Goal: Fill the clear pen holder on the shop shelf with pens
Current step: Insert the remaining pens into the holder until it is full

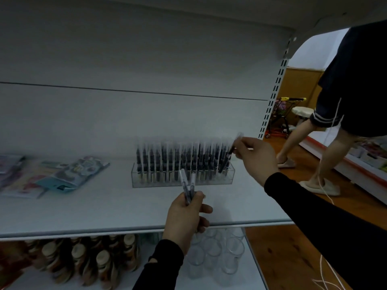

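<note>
Shelf blurred; right hand half-hides tilted pen.

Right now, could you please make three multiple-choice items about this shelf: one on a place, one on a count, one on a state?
1. Where does the clear pen holder stand?
A. on the white shelf
B. on the floor
C. on the lower shelf

2. How many pens does the left hand hold?
A. none
B. two
C. six

3. What is the right hand doing?
A. hanging empty
B. gripping a glass
C. holding a pen at the holder's right end

Answers: 1 A, the holder sits on the white board. 2 B, two barrels rise from the fist. 3 C, its fingers pinch a tilted pen there.
</note>
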